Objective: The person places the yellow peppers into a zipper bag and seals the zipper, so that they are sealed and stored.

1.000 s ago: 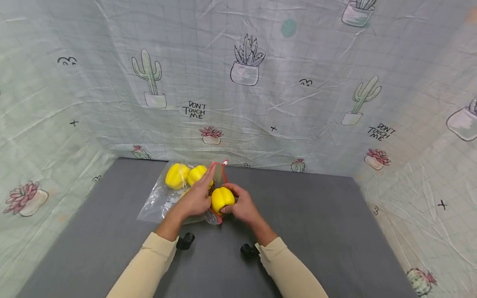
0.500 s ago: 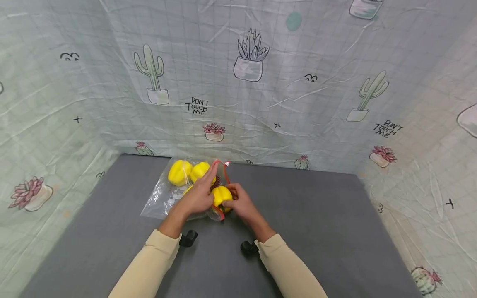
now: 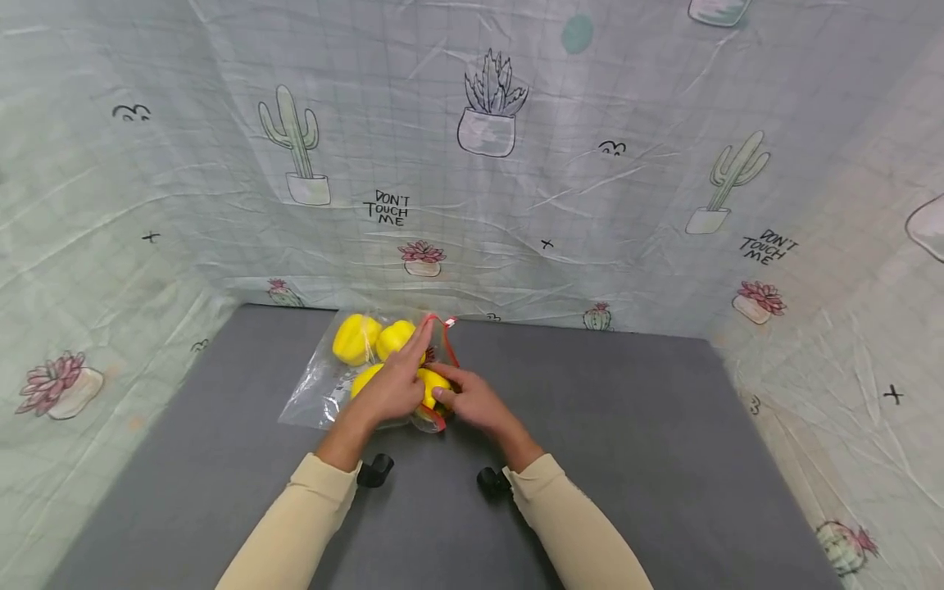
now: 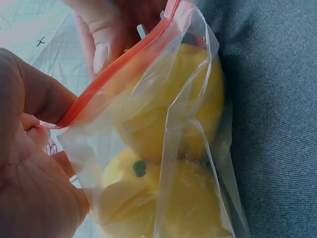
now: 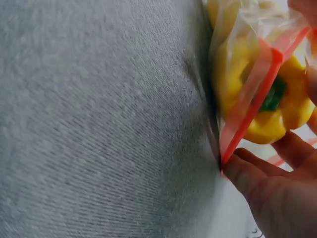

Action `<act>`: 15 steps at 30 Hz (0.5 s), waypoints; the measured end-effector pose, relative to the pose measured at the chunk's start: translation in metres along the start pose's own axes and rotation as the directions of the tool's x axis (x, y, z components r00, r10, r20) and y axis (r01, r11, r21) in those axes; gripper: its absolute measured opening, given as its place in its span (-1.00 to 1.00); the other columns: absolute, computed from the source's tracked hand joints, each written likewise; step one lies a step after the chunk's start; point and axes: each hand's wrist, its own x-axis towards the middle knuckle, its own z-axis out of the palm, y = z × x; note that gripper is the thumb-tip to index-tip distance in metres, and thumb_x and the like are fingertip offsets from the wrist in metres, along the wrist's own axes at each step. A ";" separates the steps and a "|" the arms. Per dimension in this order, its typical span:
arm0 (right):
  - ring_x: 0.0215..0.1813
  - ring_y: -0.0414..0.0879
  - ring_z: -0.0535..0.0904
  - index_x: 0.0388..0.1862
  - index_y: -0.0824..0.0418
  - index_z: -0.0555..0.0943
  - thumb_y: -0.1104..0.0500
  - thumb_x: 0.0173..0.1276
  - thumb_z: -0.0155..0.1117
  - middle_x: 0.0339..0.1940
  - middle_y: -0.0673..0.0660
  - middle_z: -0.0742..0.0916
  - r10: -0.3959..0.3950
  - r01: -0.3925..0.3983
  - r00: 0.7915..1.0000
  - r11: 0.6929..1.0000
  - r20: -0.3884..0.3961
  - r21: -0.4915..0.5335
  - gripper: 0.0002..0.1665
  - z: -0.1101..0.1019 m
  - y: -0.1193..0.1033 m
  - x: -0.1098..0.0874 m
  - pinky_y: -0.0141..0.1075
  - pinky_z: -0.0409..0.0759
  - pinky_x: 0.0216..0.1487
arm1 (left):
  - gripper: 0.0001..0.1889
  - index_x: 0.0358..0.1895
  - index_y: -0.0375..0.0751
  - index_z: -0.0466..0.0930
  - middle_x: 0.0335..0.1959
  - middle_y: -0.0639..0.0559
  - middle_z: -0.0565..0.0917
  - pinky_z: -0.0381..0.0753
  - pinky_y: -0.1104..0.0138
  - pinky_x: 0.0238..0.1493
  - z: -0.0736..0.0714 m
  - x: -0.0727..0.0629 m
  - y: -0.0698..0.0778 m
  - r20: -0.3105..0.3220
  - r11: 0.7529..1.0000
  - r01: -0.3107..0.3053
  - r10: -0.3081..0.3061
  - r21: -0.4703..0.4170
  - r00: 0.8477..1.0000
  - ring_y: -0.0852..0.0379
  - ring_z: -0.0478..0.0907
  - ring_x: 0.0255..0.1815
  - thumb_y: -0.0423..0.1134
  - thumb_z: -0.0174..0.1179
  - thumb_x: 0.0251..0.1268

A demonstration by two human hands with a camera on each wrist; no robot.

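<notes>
A clear zip bag [image 3: 313,401] with a red closure lies on the table, holding several yellow bell peppers [image 3: 356,339]. My left hand [image 3: 393,387] reaches across the bag with fingers extended over its mouth. In the left wrist view it grips the red closure strip [image 4: 131,52] at the edge. My right hand [image 3: 479,403] holds the bell pepper at the bag's mouth [image 5: 265,106], thumb and fingers around its outer side. Its green stem end faces outward in the right wrist view, just behind the strip, with fingertips touching the strip's lower end.
The bag rests on a grey table [image 3: 605,434], left of centre near the back edge. A pale cloth [image 3: 590,197] printed with cacti rises behind and at both sides. Black wrist cameras [image 3: 376,470] sit below the sleeves.
My right hand has moved left with the bell pepper, which now sits deeper in the bag's mouth, less of it showing. My left hand keeps its place on the bag.
</notes>
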 end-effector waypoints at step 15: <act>0.26 0.13 0.66 0.33 0.17 0.67 0.13 0.51 0.29 0.30 0.20 0.74 -0.041 0.041 0.996 0.999 -0.084 0.003 -0.55 0.005 -0.003 0.010 -0.05 0.70 0.20 | 0.06 0.73 -0.02 -0.39 0.79 0.03 -0.28 0.19 -0.13 0.64 0.000 0.003 -0.001 0.006 0.999 0.008 -0.008 -0.050 1.000 -0.17 -0.05 0.76 -0.55 -0.03 0.22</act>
